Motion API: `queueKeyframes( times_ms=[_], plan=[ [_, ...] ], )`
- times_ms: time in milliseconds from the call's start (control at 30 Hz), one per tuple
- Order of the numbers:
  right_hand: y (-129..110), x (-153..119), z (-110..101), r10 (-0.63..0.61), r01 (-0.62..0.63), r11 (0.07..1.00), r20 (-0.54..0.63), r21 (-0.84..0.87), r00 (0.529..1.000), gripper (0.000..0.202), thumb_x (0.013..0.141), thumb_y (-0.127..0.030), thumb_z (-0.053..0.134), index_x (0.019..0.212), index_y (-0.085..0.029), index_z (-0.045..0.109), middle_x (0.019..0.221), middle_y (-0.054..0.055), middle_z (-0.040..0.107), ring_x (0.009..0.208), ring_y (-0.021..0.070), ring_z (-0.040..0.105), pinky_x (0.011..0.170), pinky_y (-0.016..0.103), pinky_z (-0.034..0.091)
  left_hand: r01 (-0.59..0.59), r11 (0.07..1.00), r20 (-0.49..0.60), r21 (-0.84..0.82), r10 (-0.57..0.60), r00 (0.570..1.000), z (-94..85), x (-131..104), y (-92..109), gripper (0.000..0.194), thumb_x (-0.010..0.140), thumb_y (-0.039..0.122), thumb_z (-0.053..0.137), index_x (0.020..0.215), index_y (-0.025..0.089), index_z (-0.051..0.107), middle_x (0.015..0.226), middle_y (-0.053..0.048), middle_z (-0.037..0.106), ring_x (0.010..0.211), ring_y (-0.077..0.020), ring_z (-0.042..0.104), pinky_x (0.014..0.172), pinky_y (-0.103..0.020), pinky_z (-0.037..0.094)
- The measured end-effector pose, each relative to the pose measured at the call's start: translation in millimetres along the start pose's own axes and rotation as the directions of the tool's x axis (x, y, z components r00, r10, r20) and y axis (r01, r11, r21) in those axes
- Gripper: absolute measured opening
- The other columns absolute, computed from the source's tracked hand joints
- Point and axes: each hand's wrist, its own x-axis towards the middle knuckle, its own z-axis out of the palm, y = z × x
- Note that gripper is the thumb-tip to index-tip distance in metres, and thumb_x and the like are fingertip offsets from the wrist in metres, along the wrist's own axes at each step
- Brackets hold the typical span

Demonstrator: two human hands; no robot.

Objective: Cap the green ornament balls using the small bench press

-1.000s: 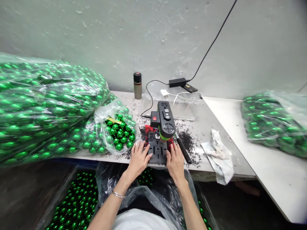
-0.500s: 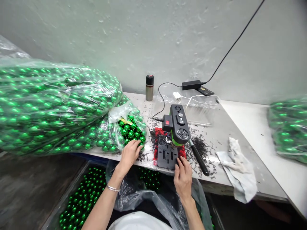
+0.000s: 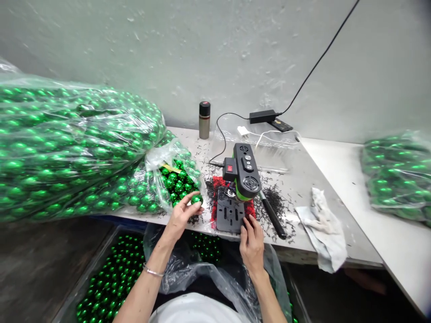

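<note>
A small black bench drill [image 3: 243, 172] with a red switch stands on a black slotted base plate [image 3: 230, 215] near the table's front edge. My left hand [image 3: 182, 214] pinches one shiny green ball [image 3: 196, 198] at the mouth of an open plastic bag of green balls [image 3: 175, 181], left of the drill. My right hand [image 3: 251, 240] rests at the plate's front right corner, fingers curled against its edge. Dark shavings [image 3: 274, 197] lie scattered around the machine.
Big clear bags of green balls [image 3: 67, 148] fill the left of the table; another bag [image 3: 397, 175] lies far right. A white rag [image 3: 323, 222], a black handle [image 3: 272, 217], a grey flask [image 3: 204, 120] and a power adapter [image 3: 262, 116] are nearby. Below the table sits a bin of balls [image 3: 111, 282].
My left hand left the drill's plate, reached left into the open bag and now holds one green ball. My right hand slid back to the plate's front corner.
</note>
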Motion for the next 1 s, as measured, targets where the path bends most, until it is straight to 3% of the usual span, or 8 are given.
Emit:
queueKeyframes(
  times_ms=[133, 267, 433, 667, 767, 867, 933, 1000],
  plan=[
    [1.3, 0.5, -0.4, -0.022, 0.022, 1.0, 0.002, -0.004, 1.0, 0.036, 0.097, -0.027, 0.042, 0.129, -0.018, 0.056, 0.129, 0.017, 0.061, 0.117, 0.0264, 0.06, 0.1, 0.05, 0.051, 0.036, 0.999, 0.046, -0.02, -0.035, 0.998, 16.0, -15.7, 1.5, 0.062, 0.073, 0.045, 0.077, 0.124, 0.013, 0.061, 0.079, -0.004, 0.07, 0.078, -0.0187, 0.07, 0.079, -0.033, 0.058],
    [2.0, 1.0, -1.4, -0.029, 0.029, 1.0, -0.001, 0.003, 1.0, 0.037, 0.098, -0.028, 0.041, 0.13, -0.018, 0.056, 0.129, 0.017, 0.061, 0.119, 0.027, 0.06, 0.101, 0.051, 0.05, 0.003, 1.0, 0.077, 0.014, -0.004, 0.997, 23.0, -22.6, -4.3, 0.058, 0.074, 0.046, 0.075, 0.121, 0.014, 0.062, 0.091, -0.007, 0.073, 0.085, -0.0201, 0.071, 0.084, -0.036, 0.057],
    [-20.1, 6.3, -16.1, -0.073, 0.073, 0.995, -0.005, 0.069, 0.997, 0.032, 0.096, -0.025, 0.048, 0.124, -0.02, 0.06, 0.123, 0.016, 0.064, 0.116, 0.0267, 0.062, 0.097, 0.05, 0.054, 0.005, 0.999, 0.106, 0.032, -0.009, 0.994, 25.1, -30.7, -17.5, 0.057, 0.072, 0.042, 0.076, 0.121, 0.017, 0.062, 0.104, -0.009, 0.072, 0.094, -0.0223, 0.069, 0.087, -0.037, 0.057],
    [-71.6, 15.0, -37.5, -0.017, -0.078, 0.915, 0.231, 0.395, 0.973, 0.047, 0.094, -0.025, 0.053, 0.141, -0.023, 0.046, 0.137, 0.015, 0.056, 0.125, 0.0228, 0.058, 0.099, 0.039, 0.056, 0.07, 0.997, 0.225, 0.033, -0.076, 0.971, 39.3, -46.6, -29.6, 0.057, 0.072, 0.034, 0.078, 0.124, 0.017, 0.063, 0.105, -0.008, 0.07, 0.088, -0.0192, 0.067, 0.083, -0.034, 0.056],
    [-76.7, 14.7, -41.8, -0.009, -0.124, 0.898, 0.301, 0.423, 0.954, 0.047, 0.093, -0.029, 0.055, 0.139, -0.024, 0.049, 0.138, 0.013, 0.057, 0.126, 0.023, 0.058, 0.097, 0.038, 0.057, -0.011, 0.996, 0.295, 0.091, -0.016, 0.955, 51.9, -58.2, -27.1, 0.052, 0.076, 0.03, 0.073, 0.125, 0.018, 0.064, 0.111, -0.01, 0.068, 0.089, -0.0191, 0.066, 0.081, -0.032, 0.056],
    [-70.1, 4.9, -62.9, 0.089, -0.189, 0.9, 0.257, 0.394, 0.962, 0.037, 0.092, -0.031, 0.055, 0.129, -0.025, 0.058, 0.126, 0.011, 0.066, 0.113, 0.0225, 0.066, 0.084, 0.034, 0.062, -0.072, 0.985, 0.456, 0.157, -0.007, 0.89, 58.3, -70.1, -22.5, 0.054, 0.081, 0.025, 0.066, 0.135, 0.022, 0.058, 0.117, -0.01, 0.066, 0.086, -0.0172, 0.067, 0.078, -0.03, 0.056],
    [-55.8, -11.5, -87.4, 0.204, -0.246, 0.924, 0.169, 0.292, 0.964, 0.036, 0.089, -0.037, 0.057, 0.123, -0.026, 0.063, 0.117, 0.01, 0.07, 0.102, 0.0258, 0.07, 0.082, 0.041, 0.062, -0.089, 0.973, 0.518, 0.214, -0.036, 0.855, 52.6, -70.5, -19.6, 0.056, 0.084, 0.025, 0.064, 0.138, 0.025, 0.054, 0.115, -0.009, 0.068, 0.082, -0.0159, 0.069, 0.075, -0.029, 0.057],
    [-32.2, -37.3, -113.8, 0.382, -0.381, 0.916, 0.024, 0.125, 0.924, 0.043, 0.084, -0.047, 0.06, 0.124, -0.032, 0.063, 0.117, 0.013, 0.069, 0.099, 0.0324, 0.071, 0.086, 0.052, 0.058, -0.186, 0.926, 0.422, 0.328, 0.032, 0.906, 36.8, -61.1, -16.5, 0.048, 0.087, 0.025, 0.062, 0.135, 0.025, 0.058, 0.113, -0.008, 0.07, 0.084, -0.0171, 0.069, 0.079, -0.031, 0.057]
  ],
)
